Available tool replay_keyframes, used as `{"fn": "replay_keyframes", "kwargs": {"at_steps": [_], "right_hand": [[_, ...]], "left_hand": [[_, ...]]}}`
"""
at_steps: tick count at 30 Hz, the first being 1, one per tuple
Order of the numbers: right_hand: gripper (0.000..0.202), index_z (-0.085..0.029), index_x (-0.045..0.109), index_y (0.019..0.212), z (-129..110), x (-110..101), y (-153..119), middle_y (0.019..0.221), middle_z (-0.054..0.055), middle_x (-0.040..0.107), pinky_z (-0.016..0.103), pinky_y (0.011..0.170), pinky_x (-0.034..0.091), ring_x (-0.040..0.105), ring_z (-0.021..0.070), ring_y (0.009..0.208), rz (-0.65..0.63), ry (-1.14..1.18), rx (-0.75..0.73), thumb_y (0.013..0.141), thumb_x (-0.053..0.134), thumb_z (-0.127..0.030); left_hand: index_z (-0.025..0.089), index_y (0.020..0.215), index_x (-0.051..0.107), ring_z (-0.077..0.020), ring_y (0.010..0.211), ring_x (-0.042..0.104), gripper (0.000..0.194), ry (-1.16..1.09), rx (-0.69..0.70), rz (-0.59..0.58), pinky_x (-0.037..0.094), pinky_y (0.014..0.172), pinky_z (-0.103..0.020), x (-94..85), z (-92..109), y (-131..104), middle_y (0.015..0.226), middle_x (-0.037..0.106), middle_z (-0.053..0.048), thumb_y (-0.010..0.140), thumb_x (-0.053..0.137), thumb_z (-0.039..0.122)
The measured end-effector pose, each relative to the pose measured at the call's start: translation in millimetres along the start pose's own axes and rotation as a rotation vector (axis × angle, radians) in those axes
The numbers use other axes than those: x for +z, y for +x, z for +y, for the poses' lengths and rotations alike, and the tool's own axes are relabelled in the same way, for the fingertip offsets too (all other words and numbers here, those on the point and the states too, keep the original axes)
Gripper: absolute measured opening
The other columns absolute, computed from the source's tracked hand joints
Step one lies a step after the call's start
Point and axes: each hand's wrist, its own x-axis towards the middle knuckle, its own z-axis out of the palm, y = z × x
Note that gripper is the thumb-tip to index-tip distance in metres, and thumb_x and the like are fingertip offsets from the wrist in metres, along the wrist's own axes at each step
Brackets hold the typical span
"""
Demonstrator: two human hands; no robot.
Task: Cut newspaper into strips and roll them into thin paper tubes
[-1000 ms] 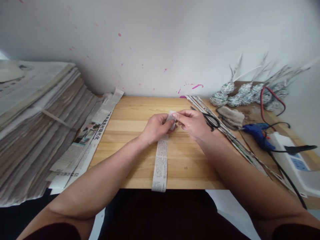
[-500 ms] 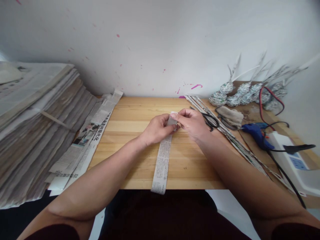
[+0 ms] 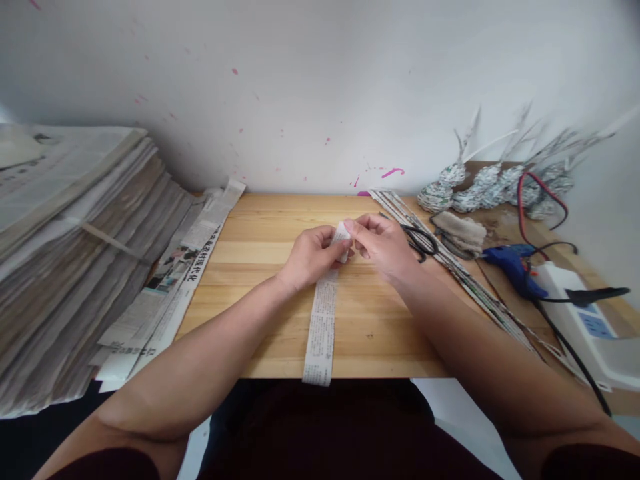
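A long strip of printed newspaper [image 3: 321, 327] runs from my hands down the wooden table, its lower end hanging just over the front edge. My left hand [image 3: 314, 255] pinches the strip near its top, thumb across the front. My right hand [image 3: 381, 241] has its thumb and fingers closed on the upper corner of the same strip, beside the left fingertips. The fingers behind the paper are partly hidden.
Tall newspaper stack [image 3: 110, 247] at left, with cut strips [image 3: 195, 250] beside it. At right lie black-handled scissors [image 3: 423, 241], thin paper rods [image 3: 465, 283], a cloth [image 3: 460, 233], a blue glue gun [image 3: 515, 268], a power strip [image 3: 575, 313] and woven paper pieces [image 3: 485, 187].
Both hands have shifted slightly; the top of the strip has moved a little left and tilts more. The hold of both hands is kept.
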Motion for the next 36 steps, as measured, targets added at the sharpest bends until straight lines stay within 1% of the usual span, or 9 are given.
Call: {"fn": "replay_keyframes", "kwargs": {"at_steps": [3, 5, 9, 13, 20, 23, 29, 33, 36], "right_hand": [[0.033, -0.018, 0.072, 0.077, -4, -7, 1, 0.060, -0.003, 0.058, 0.024, 0.045, 0.035, 0.047, 0.0083, 0.052, -0.118, -0.047, 0.043, 0.070, 0.082, -0.048], [0.031, -0.017, 0.075, 0.082, -6, -9, 1, 0.062, -0.002, 0.061, 0.024, 0.046, 0.036, 0.048, 0.0083, 0.053, -0.168, -0.078, 0.066, 0.071, 0.082, -0.045], [0.027, -0.016, 0.074, 0.075, -7, -7, 0, 0.058, -0.003, 0.059, 0.024, 0.046, 0.036, 0.045, 0.0066, 0.049, -0.148, -0.094, 0.056, 0.073, 0.081, -0.042], [0.033, -0.016, 0.069, 0.066, -8, -3, -2, 0.054, -0.004, 0.057, 0.023, 0.043, 0.035, 0.043, 0.0056, 0.046, -0.105, -0.045, 0.066, 0.066, 0.086, -0.045], [0.036, -0.017, 0.070, 0.068, -10, -10, 1, 0.056, -0.003, 0.058, 0.022, 0.042, 0.032, 0.045, 0.0067, 0.048, -0.164, -0.020, 0.136, 0.060, 0.089, -0.046], [0.039, -0.017, 0.067, 0.065, -11, -10, 1, 0.054, -0.003, 0.057, 0.022, 0.043, 0.034, 0.045, 0.0068, 0.047, -0.170, -0.032, 0.135, 0.060, 0.089, -0.048], [0.039, -0.018, 0.062, 0.063, -3, -4, 1, 0.055, -0.005, 0.056, 0.024, 0.047, 0.039, 0.046, 0.0074, 0.048, -0.025, -0.049, 0.029, 0.063, 0.087, -0.048], [0.035, -0.018, 0.062, 0.066, 11, -3, 1, 0.059, -0.003, 0.059, 0.024, 0.051, 0.042, 0.051, 0.0094, 0.053, 0.054, -0.114, -0.065, 0.068, 0.083, -0.046], [0.033, -0.019, 0.064, 0.068, 14, -1, 0, 0.062, -0.002, 0.062, 0.025, 0.053, 0.044, 0.055, 0.0112, 0.057, 0.078, -0.206, -0.140, 0.072, 0.081, -0.046]], "left_hand": [[0.013, 0.085, 0.066, -0.0135, 0.069, 0.065, 0.027, -0.051, -0.020, -0.030, 0.055, 0.059, -0.025, -3.8, 2, 1, 0.080, 0.070, -0.006, 0.080, 0.073, 0.039], [0.013, 0.086, 0.066, -0.0130, 0.069, 0.064, 0.026, -0.063, -0.026, -0.051, 0.053, 0.056, -0.023, -5.2, 2, 2, 0.080, 0.069, -0.006, 0.080, 0.073, 0.038], [0.012, 0.082, 0.065, -0.0117, 0.071, 0.063, 0.021, -0.087, -0.030, -0.050, 0.055, 0.062, -0.024, -4.0, -1, 3, 0.078, 0.067, -0.005, 0.081, 0.072, 0.031], [0.012, 0.082, 0.064, -0.0128, 0.074, 0.064, 0.022, -0.090, -0.026, -0.038, 0.058, 0.069, -0.029, -1.7, -5, 4, 0.080, 0.066, -0.004, 0.082, 0.072, 0.033], [0.013, 0.086, 0.065, -0.0104, 0.069, 0.059, 0.028, -0.081, -0.008, -0.140, 0.055, 0.062, -0.023, -5.4, 0, 2, 0.080, 0.064, -0.002, 0.080, 0.072, 0.040], [0.013, 0.087, 0.064, -0.0112, 0.071, 0.060, 0.030, -0.082, -0.017, -0.162, 0.055, 0.062, -0.024, -5.4, -1, 2, 0.082, 0.064, -0.003, 0.081, 0.072, 0.042], [0.013, 0.085, 0.066, -0.0128, 0.075, 0.063, 0.026, -0.091, -0.008, -0.069, 0.057, 0.072, -0.030, 0.7, -4, 2, 0.081, 0.066, -0.003, 0.079, 0.073, 0.037], [0.015, 0.082, 0.068, -0.0138, 0.071, 0.062, 0.023, 0.000, 0.043, 0.029, 0.054, 0.067, -0.028, 4.0, -7, 1, 0.079, 0.069, -0.003, 0.073, 0.079, 0.034], [0.017, 0.077, 0.068, -0.0148, 0.068, 0.062, 0.019, 0.087, 0.082, 0.122, 0.052, 0.061, -0.027, 4.2, -10, 1, 0.073, 0.068, -0.003, 0.074, 0.077, 0.033]]}}
